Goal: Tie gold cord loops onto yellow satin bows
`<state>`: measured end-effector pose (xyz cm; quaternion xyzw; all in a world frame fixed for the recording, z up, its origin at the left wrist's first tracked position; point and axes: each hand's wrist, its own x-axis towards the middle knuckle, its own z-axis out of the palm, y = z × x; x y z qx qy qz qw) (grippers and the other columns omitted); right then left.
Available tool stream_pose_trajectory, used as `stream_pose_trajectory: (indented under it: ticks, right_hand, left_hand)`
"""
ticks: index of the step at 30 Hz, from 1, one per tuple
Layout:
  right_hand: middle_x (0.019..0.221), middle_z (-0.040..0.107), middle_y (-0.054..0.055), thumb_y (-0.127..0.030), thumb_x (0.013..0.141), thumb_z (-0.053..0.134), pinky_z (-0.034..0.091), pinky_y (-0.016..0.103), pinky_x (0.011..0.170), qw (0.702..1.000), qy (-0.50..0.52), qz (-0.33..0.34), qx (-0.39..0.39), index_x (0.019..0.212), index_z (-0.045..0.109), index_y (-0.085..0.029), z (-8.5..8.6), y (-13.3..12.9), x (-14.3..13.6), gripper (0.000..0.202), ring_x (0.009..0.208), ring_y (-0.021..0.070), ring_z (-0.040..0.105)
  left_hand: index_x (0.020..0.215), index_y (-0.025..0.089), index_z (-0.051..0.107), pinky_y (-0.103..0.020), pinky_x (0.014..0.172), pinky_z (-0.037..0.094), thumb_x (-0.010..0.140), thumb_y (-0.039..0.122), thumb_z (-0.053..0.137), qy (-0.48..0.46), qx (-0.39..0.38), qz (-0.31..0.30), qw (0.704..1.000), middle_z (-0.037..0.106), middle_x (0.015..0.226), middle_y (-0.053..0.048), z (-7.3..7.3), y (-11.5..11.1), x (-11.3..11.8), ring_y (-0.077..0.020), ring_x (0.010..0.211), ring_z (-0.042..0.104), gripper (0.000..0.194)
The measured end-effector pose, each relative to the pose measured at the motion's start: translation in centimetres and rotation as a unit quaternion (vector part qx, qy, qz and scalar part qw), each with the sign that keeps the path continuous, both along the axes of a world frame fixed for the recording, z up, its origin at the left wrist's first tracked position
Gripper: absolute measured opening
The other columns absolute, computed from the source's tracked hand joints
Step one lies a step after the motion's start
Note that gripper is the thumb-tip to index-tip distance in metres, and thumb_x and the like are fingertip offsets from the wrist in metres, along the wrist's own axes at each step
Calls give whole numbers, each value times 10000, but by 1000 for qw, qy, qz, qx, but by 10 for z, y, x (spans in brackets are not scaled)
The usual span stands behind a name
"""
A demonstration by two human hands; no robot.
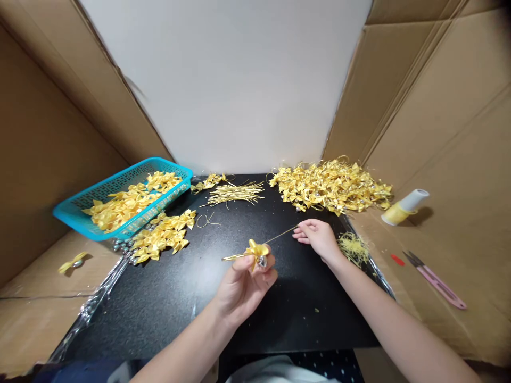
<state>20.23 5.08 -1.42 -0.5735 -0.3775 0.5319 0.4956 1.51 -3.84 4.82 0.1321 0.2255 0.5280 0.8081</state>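
My left hand (245, 287) is closed on a yellow ribbon bow (256, 249) with a silver bell (262, 261) on it, above the middle of the black table. Gold strands stick out to the left of the fingers. From the bow a thin gold cord (281, 234) runs taut up to the right. Its far end is pinched between the fingertips of my right hand (317, 238). Behind both hands lies a bundle of gold cords (235, 193).
A blue basket (75, 223) of yellow bows stands at the left, with more bows (165, 236) and bells (123, 248) beside it. A big bow pile (331, 186) lies back right. Thread spool (405, 207), pink snips (439, 284) and thread scraps (353, 248) are at the right.
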Motion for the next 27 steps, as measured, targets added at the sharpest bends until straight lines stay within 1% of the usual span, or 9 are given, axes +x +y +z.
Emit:
stream_pose_trajectory:
  ticks: [5,9,14,17,19,21,24,25,27]
  right_hand:
    - [540,626,-79,-250,600,762,524,209,471,999,9,-30,19,834,446,-215,4,-2,4,395,462,120,633]
    - [629,661,-81,-201,629,701,554,255,520,999,33,-38,0,973,397,-243,11,-1,9,461,476,121,634]
    - [578,614,-61,-207,750,608,538,240,534,997,62,1,-40,840,469,-215,20,-6,9,166,462,100,604]
    - [704,702,72,-343,843,566,560,303,610,976,121,160,-89,776,585,-150,26,-22,-7,205,569,153,665]
    - [958,725,123,-440,916,484,552,318,772,902,244,333,-129,917,642,-131,30,-35,-22,347,806,172,704]
    - [1096,692,111,-465,973,377,524,338,864,841,348,387,-150,1038,627,-155,33,-44,-36,403,957,173,678]
    - [892,685,44,-337,1024,283,517,300,845,850,418,285,-147,925,593,-182,40,-44,-42,360,837,124,665]
    - [723,627,2,-289,1028,265,523,272,773,861,426,239,-145,836,560,-189,43,-41,-39,365,684,105,628]
    - [497,360,-76,-232,1028,248,468,200,564,875,433,174,-130,709,469,-197,49,-31,-25,389,419,79,387]
  left_hand:
    - [639,150,556,-145,435,335,577,209,779,113,7,16,993,401,548,71,5,9,-5,-28,470,336,240]
    - [542,160,477,-147,395,281,558,206,783,182,-5,28,983,316,487,92,11,18,-19,-26,437,244,310]
    - [536,152,504,-148,391,257,541,215,806,241,-9,21,970,341,482,94,25,27,-35,-19,433,223,309]
    - [518,152,497,-153,393,208,550,219,816,281,-5,-20,960,331,460,95,29,30,-37,-17,424,210,328]
    - [519,149,508,-162,402,176,550,220,822,309,0,-68,949,345,449,93,28,28,-35,-15,419,202,324]
    - [541,139,546,-171,417,154,555,237,826,338,11,-126,933,412,465,74,22,22,-32,-12,423,211,297]
    - [564,121,589,-188,437,151,580,298,823,380,36,-201,902,581,582,-5,8,9,-28,-23,454,295,294]
    - [556,118,591,-191,446,172,580,304,825,388,50,-221,894,607,613,-24,3,4,-27,-35,476,349,299]
    - [552,116,594,-192,495,258,581,295,831,381,70,-257,885,615,633,-28,-7,-2,-26,-58,533,435,298]
